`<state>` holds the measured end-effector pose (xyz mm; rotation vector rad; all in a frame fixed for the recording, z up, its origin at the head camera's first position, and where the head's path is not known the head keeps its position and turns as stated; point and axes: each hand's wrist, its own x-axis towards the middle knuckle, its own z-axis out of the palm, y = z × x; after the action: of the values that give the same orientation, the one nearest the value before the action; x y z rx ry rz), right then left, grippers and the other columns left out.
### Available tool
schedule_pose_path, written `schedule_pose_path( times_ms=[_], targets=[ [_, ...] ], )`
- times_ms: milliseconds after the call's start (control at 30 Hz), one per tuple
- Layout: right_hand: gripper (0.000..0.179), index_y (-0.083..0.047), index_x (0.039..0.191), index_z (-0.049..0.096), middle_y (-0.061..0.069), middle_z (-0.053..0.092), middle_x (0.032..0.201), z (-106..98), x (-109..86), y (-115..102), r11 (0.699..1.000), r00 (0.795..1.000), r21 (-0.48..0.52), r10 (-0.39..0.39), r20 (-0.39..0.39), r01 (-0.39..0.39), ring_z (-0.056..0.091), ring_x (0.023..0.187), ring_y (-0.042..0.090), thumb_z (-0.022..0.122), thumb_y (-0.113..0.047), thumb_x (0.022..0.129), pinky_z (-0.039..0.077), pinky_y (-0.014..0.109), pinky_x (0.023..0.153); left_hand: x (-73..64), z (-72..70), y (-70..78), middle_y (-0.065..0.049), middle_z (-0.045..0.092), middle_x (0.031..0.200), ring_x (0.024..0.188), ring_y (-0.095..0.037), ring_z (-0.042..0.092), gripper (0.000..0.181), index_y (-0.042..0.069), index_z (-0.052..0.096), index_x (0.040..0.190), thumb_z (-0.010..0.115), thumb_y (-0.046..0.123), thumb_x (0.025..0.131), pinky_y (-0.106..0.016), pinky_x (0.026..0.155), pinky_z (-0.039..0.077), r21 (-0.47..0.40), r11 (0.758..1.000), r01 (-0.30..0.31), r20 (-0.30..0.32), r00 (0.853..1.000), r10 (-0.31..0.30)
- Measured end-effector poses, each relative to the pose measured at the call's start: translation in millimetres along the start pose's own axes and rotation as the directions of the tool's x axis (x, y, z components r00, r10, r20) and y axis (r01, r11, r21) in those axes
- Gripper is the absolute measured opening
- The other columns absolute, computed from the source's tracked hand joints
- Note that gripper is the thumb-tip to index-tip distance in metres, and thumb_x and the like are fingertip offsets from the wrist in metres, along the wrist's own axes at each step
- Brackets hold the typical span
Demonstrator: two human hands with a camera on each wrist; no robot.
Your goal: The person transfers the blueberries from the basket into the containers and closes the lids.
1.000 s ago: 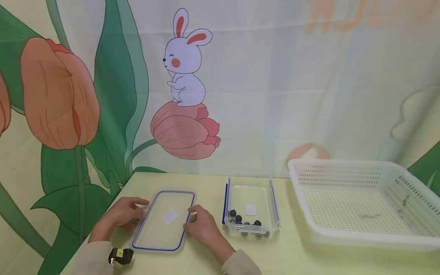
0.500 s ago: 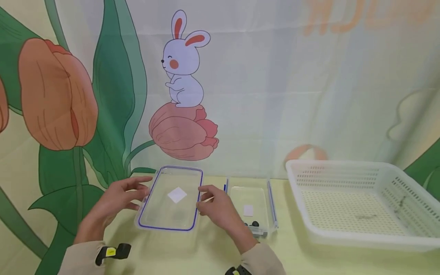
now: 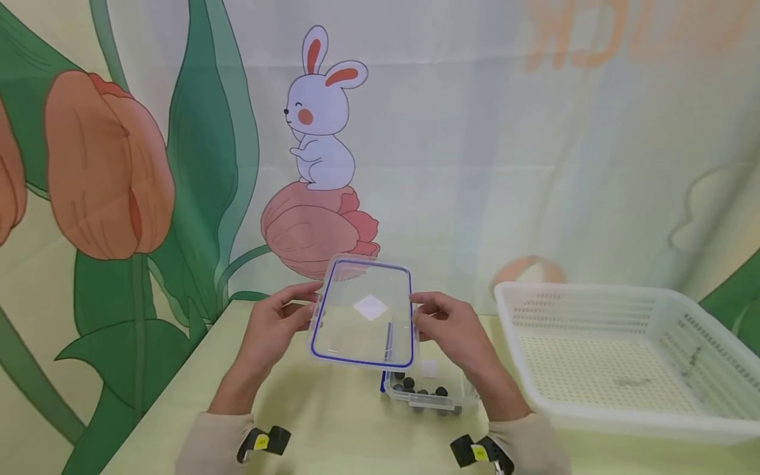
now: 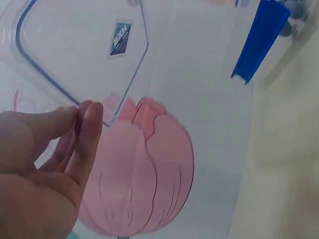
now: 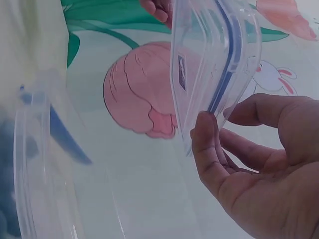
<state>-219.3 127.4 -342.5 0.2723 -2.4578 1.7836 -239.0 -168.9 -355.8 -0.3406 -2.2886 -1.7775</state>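
Observation:
A clear plastic lid point(image 3: 350, 330) with a blue sealing ring and a white square label is held up in the air, tilted. My left hand point(image 3: 270, 333) pinches its left edge between thumb and fingers, as the left wrist view also shows. On the opposite edge, my right hand point(image 3: 457, 333) pinches it the same way. Below and partly behind the lid stands a clear food container point(image 3: 436, 401) with blue side clips point(image 4: 261, 42). Small dark round balls point(image 3: 441, 392), like blueberries, lie near its front. The lid and right hand hide the container's back part.
A large white perforated plastic basket point(image 3: 594, 410) stands on the right of the pale yellow table point(image 3: 332, 422). Behind the table hangs a cloth point(image 3: 451, 165) printed with a rabbit and tulips.
Both hands have lifted the lid from the left of the table and carried it up and rightward, partly over the container. The container and basket stay in place.

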Motion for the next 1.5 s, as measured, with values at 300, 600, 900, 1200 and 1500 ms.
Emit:
schedule_pose_path(
  times_ms=[300, 600, 900, 1200, 1500],
  targets=[
    [0.039, -0.004, 0.142, 0.066, 0.013, 0.071, 0.117, -52, -12.3, 7, 0.999, 1.0, -0.041, 0.018, -0.023, -0.019, 0.072, 0.094, 0.024, 0.062, -0.018, 0.106, 0.057, 0.048, 0.101, 11.2, 57.6, 8.9, -0.008, 0.075, 0.116, 0.106, -0.026, 0.072, 0.038, 0.009, 0.076, 0.131, 0.08, 0.001, 0.094, -0.037, 0.094, 0.062, 0.09, 0.984, -0.155, -0.076, 0.984, 0.162],
    [0.038, -0.003, 0.144, 0.064, 0.013, 0.071, 0.124, -91, -13.1, 14, 0.999, 0.999, -0.007, -0.035, -0.014, 0.035, 0.071, 0.106, 0.019, 0.06, -0.011, 0.108, 0.058, 0.035, 0.099, 20.7, 93.8, 13.8, -0.006, 0.076, 0.102, 0.095, -0.022, 0.072, 0.03, 0.007, 0.08, 0.119, 0.085, 0.002, 0.09, -0.029, 0.088, 0.063, 0.032, 0.981, -0.192, -0.102, 0.976, 0.194],
    [0.03, 0.005, 0.126, 0.07, 0.014, 0.073, 0.105, -95, -13.5, 12, 0.996, 0.988, -0.041, -0.08, -0.13, 0.075, 0.072, 0.091, 0.018, 0.072, -0.016, 0.103, 0.063, 0.027, 0.085, 19.3, 102.2, 17.7, -0.002, 0.075, 0.098, 0.095, -0.02, 0.071, 0.028, 0.011, 0.082, 0.114, 0.089, 0.02, 0.089, -0.034, 0.084, 0.059, -0.013, 0.991, -0.136, -0.082, 0.988, 0.134],
    [0.048, 0.0, 0.133, 0.07, 0.015, 0.072, 0.118, -89, -13.6, 11, 0.992, 0.985, -0.125, 0.005, -0.171, -0.026, 0.071, 0.106, 0.029, 0.071, -0.038, 0.104, 0.063, 0.03, 0.086, 16.4, 101.2, 21.0, -0.008, 0.075, 0.103, 0.09, -0.025, 0.075, 0.027, 0.006, 0.078, 0.115, 0.084, 0.023, 0.095, -0.038, 0.078, 0.066, -0.11, 0.993, -0.051, 0.024, 0.998, 0.054],
    [0.052, 0.013, 0.141, 0.056, 0.02, 0.066, 0.104, -80, -5.7, 21, 0.967, 0.995, -0.24, 0.063, -0.078, -0.08, 0.074, 0.082, 0.027, 0.069, -0.023, 0.105, 0.067, 0.039, 0.072, 16.9, 103.8, 7.3, -0.012, 0.07, 0.102, 0.08, -0.024, 0.076, 0.042, 0.002, 0.071, 0.131, 0.082, 0.024, 0.097, -0.038, 0.066, 0.067, -0.052, 0.987, 0.149, 0.115, 0.983, -0.143]
  ],
)
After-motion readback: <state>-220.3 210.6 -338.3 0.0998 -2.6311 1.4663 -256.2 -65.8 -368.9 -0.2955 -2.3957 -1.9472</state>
